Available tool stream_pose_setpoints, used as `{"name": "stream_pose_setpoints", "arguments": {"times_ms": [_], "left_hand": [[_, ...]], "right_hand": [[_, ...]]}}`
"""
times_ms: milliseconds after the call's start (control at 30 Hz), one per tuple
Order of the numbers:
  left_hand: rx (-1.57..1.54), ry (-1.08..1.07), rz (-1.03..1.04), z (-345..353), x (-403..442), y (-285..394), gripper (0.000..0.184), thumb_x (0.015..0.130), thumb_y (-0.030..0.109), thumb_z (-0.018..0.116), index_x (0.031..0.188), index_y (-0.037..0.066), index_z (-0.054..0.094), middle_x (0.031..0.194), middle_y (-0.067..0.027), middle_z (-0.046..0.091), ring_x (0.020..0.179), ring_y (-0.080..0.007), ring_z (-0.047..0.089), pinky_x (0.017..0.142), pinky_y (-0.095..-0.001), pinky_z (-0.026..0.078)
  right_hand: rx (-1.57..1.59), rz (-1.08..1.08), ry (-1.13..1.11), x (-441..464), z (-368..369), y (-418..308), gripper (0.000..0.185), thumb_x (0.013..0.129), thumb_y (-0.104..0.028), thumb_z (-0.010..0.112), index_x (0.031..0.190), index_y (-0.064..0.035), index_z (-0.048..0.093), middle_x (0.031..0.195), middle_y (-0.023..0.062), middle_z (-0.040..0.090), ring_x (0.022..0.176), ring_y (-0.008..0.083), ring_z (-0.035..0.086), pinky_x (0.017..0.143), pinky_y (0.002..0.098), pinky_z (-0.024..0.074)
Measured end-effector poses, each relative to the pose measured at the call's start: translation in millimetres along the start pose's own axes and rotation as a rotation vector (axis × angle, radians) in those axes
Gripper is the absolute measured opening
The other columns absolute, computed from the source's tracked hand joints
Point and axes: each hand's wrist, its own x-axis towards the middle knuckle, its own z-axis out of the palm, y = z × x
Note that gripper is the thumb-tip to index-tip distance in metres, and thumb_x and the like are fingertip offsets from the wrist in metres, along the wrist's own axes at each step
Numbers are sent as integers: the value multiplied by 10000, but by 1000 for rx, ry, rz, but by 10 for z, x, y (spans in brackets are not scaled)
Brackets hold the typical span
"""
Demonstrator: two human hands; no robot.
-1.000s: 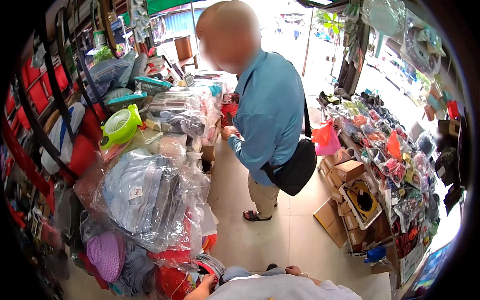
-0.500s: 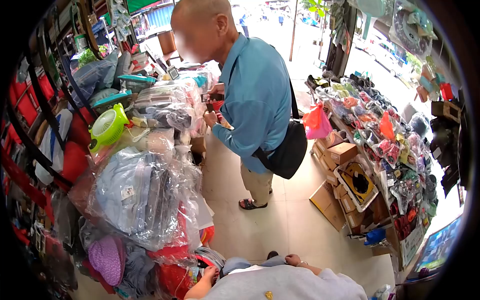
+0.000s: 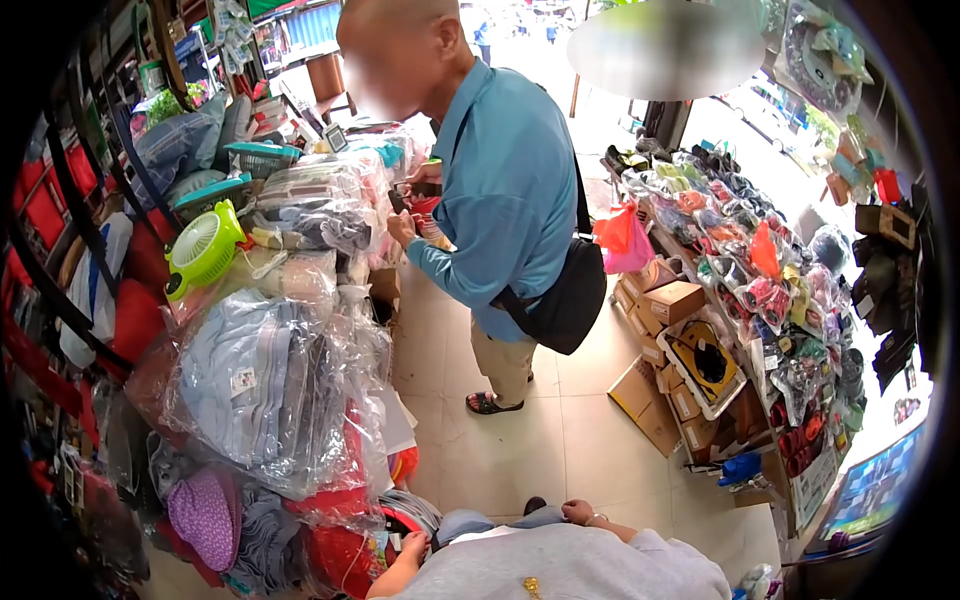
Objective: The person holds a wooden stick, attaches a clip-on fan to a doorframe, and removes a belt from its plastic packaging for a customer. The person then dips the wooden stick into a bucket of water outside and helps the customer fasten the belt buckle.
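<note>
My left hand (image 3: 414, 547) rests by my left thigh, beside a red plastic-wrapped bundle (image 3: 345, 555). Its fingers look loosely curled, and nothing shows in them. On my right knee lies my right hand (image 3: 577, 512), fingers draped over the grey-blue trousers (image 3: 540, 517), holding nothing visible. A band circles that wrist. Near my left side are a purple patterned hat (image 3: 205, 518) and folded grey cloth (image 3: 268, 540). Clear-bagged light-blue garments (image 3: 245, 350) are piled further forward.
A person in a blue shirt (image 3: 520, 190) with a black shoulder bag (image 3: 565, 300) stands ahead, holding a small dark object. A green fan (image 3: 203, 250) sits on the left pile. To the right are bagged goods, cardboard boxes (image 3: 675, 302) and a screen (image 3: 875, 490).
The view has shifted slightly. The person's hands have moved slightly, and a red container now shows beside them. A blurred pale oval appears at the top. My hands stay in place.
</note>
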Motion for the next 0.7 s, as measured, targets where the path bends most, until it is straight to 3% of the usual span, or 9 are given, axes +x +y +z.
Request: {"name": "stream_pose_setpoints", "arguments": {"times_ms": [100, 300, 367, 567, 633, 700], "left_hand": [[-59, -32, 17, -18, 63, -41, 76, 793, 158, 479, 815, 110, 533, 627, -9, 516, 446, -103, 439, 363, -219, 303], [-25, -31, -4, -8, -12, 75, 61, 791, 144, 460, 767, 121, 511, 596, 1, 482, 447, -104, 435, 355, -222, 291], [-29, -40, 4, -10, 4, 76, 62, 792, 145, 457, 760, 123, 505, 597, 2, 482, 449, -103, 438, 353, -221, 286], [-13, -56, 44, -2, 186, -58, 87, 797, 169, 450, 729, 130, 487, 554, 7, 459, 422, -103, 421, 342, -219, 267], [-88, -154, 42, -55, 349, -169, 87, 789, 173, 462, 719, 126, 484, 536, -2, 448, 401, -115, 403, 332, -236, 258], [-301, -18, 124, 31, 430, -307, 96, 766, 177, 472, 707, 104, 493, 515, -10, 438, 423, -126, 409, 368, -260, 281]], "right_hand": [[22, -11, -11, 54, 18, 34, 307, 707, -225, 533, 923, -28, 628, 697, 96, 617, 553, 169, 579, 506, 289, 470], [33, -51, -6, 88, 40, 95, 314, 705, -235, 539, 921, -26, 629, 747, 114, 630, 612, 184, 603, 564, 289, 485], [18, -42, -17, 70, 23, 89, 304, 731, -226, 533, 894, 18, 615, 752, 106, 618, 648, 165, 601, 598, 280, 499], [-39, -79, 14, 73, 15, 120, 307, 706, -237, 547, 912, -23, 625, 725, 109, 628, 614, 184, 600, 569, 291, 483], [11, -22, -32, 24, -34, 49, 279, 735, -216, 514, 892, -7, 612, 696, 98, 608, 578, 166, 577, 540, 290, 479], [101, -4, -82, -45, -42, 74, 279, 745, -199, 498, 926, -11, 596, 684, 99, 602, 550, 166, 557, 507, 300, 464]]}}
